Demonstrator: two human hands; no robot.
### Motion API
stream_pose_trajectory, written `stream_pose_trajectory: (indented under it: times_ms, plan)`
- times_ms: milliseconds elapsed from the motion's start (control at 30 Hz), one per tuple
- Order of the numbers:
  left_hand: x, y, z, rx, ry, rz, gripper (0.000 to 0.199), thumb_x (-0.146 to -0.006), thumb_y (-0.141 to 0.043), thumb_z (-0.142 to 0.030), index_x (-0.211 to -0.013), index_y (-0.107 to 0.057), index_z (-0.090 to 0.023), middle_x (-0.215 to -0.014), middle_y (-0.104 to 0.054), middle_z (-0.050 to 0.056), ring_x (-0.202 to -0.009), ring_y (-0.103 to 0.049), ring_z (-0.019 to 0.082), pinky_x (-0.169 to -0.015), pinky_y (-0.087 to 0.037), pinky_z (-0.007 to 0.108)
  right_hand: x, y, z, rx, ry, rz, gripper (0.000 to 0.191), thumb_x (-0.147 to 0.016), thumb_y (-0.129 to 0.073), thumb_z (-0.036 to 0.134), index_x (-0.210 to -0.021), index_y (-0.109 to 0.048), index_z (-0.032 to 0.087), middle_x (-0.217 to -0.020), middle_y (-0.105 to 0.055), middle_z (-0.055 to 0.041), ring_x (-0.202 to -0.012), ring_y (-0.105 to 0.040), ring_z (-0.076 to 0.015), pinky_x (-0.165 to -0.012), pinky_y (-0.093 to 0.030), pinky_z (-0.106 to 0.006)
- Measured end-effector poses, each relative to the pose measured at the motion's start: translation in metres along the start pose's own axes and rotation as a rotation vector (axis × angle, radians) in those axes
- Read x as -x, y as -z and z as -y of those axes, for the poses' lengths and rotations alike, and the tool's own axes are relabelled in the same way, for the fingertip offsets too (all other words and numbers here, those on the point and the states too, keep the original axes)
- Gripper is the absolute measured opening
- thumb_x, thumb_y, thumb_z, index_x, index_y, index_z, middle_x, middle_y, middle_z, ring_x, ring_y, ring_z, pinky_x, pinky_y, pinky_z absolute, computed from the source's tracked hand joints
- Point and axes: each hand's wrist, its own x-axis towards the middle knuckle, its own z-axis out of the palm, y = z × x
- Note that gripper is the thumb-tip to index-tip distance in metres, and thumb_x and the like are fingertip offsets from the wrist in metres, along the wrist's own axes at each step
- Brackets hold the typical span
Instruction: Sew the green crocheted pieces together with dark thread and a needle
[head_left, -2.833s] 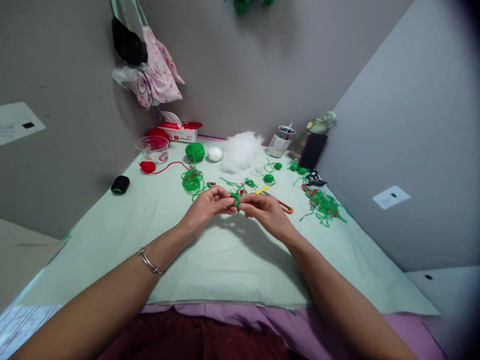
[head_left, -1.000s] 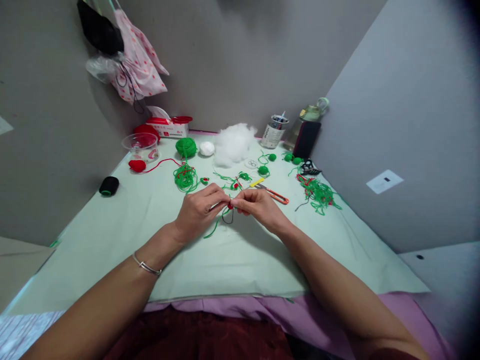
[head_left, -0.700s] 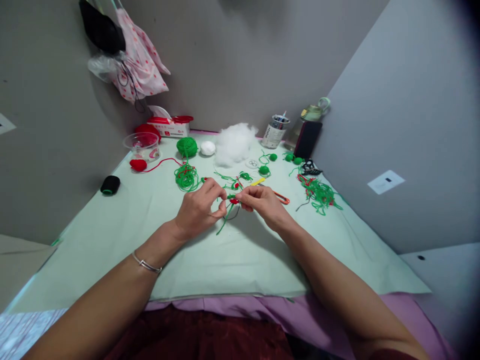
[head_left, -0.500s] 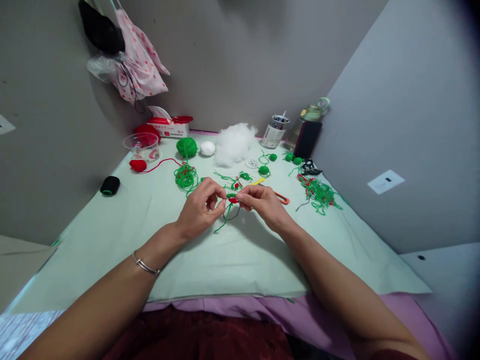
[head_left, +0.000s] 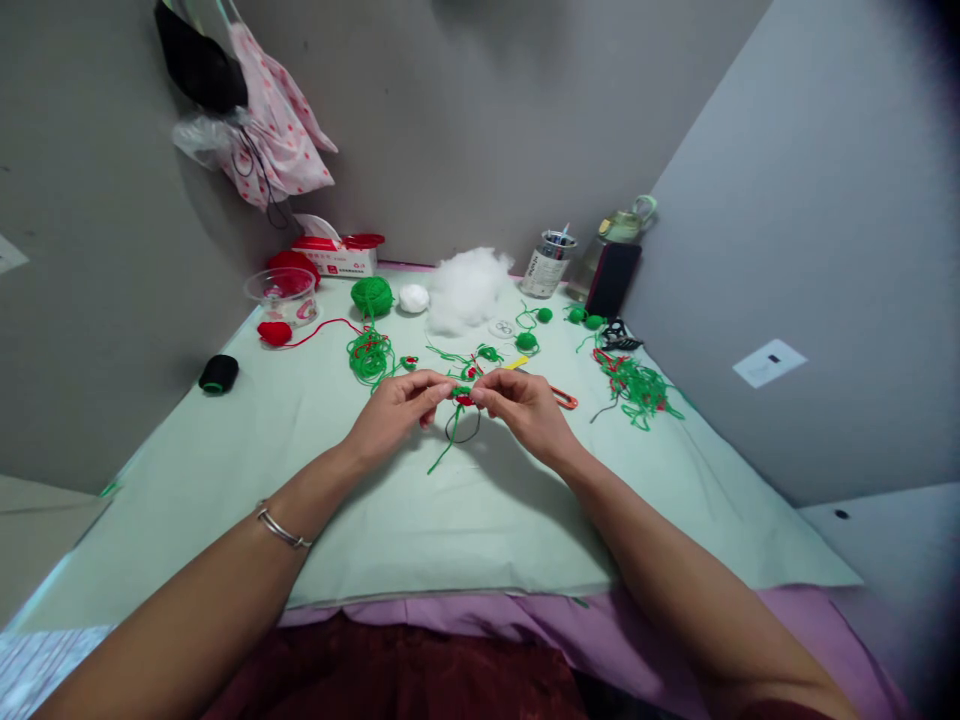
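Note:
Between my two hands is a small green and red crocheted piece [head_left: 463, 396]. My left hand [head_left: 399, 408] pinches its left side with thumb and forefinger. The fingertips of my right hand [head_left: 523, 405] grip its right side. A green yarn tail [head_left: 445, 452] and a dark thin loop [head_left: 465, 440] hang below it. Just beyond my fingers lie small green and red yarn pieces [head_left: 470, 372], partly hidden. An orange-handled cutter [head_left: 564, 398] shows behind my right hand, next to something yellow [head_left: 519, 362].
White stuffing [head_left: 471, 290] sits at the back beside a green yarn ball [head_left: 372, 296] and a white ball [head_left: 413, 298]. Tangled green yarn [head_left: 643, 392] lies on the right. A can [head_left: 547, 264], a phone [head_left: 613, 280], a plastic tub [head_left: 281, 298] and a black spool [head_left: 219, 374] stand around the edges.
My left hand's fingers have straightened and flattened against the crocheted piece, uncovering a small green and red piece behind them. The dark loop below shows more fully. My right hand has hardly moved.

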Motion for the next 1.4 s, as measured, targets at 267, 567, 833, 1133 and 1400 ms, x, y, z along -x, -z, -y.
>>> stream_pose_trajectory:
  times_ms: [267, 567, 833, 1133, 1400]
  plan:
    - [0.001, -0.001, -0.002, -0.01, -0.057, -0.021, 0.019, -0.087, -0.069, -0.035, -0.097, -0.075, -0.02, -0.074, -0.065, 0.001, -0.059, -0.055, 0.012, -0.057, -0.045, 0.026, 0.002, 0.0, -0.001, 0.101, 0.061, -0.036, 0.025, -0.085, -0.07, 0.04, -0.08, -0.068, 0.016, -0.071, -0.062, -0.0015, -0.066, -0.05, -0.0124, -0.061, -0.037, -0.026]
    - [0.006, -0.007, 0.018, -0.494, -0.578, -0.133, 0.015, -0.093, -0.061, -0.019, -0.104, -0.07, -0.021, -0.096, -0.066, 0.006, -0.068, -0.058, 0.011, -0.064, -0.049, 0.024, -0.001, 0.0, 0.002, -0.025, -0.069, 0.071, 0.039, -0.079, -0.072, 0.054, -0.075, -0.068, 0.015, -0.066, -0.06, -0.0007, -0.06, -0.048, -0.011, -0.057, -0.037, -0.025]
    - [0.006, -0.006, 0.016, -0.682, -0.567, -0.095, 0.008, -0.093, -0.057, -0.016, -0.093, -0.065, -0.019, -0.093, -0.063, 0.004, -0.066, -0.057, 0.01, -0.057, -0.042, 0.021, -0.003, 0.001, -0.004, -0.101, -0.139, 0.125, 0.04, -0.076, -0.075, 0.054, -0.075, -0.069, 0.014, -0.065, -0.058, 0.0003, -0.059, -0.046, -0.0096, -0.057, -0.035, -0.024]
    - [0.008, -0.011, 0.011, -0.603, -0.571, -0.165, 0.008, -0.086, -0.056, -0.011, -0.089, -0.056, -0.019, -0.097, -0.062, 0.004, -0.062, -0.051, 0.009, -0.061, -0.045, 0.024, -0.005, 0.0, -0.005, -0.039, -0.118, -0.014, 0.038, -0.076, -0.074, 0.052, -0.071, -0.065, 0.015, -0.063, -0.057, 0.0009, -0.059, -0.046, -0.0103, -0.058, -0.036, -0.025]
    - [0.01, -0.011, 0.003, -0.231, -0.312, -0.092, 0.002, -0.093, -0.055, -0.021, -0.092, -0.055, -0.02, -0.08, -0.062, 0.0, -0.061, -0.054, 0.01, -0.057, -0.046, 0.022, -0.005, 0.003, -0.006, -0.17, -0.135, 0.003, 0.037, -0.077, -0.075, 0.052, -0.075, -0.066, 0.016, -0.065, -0.058, 0.001, -0.06, -0.045, -0.0099, -0.059, -0.036, -0.025]
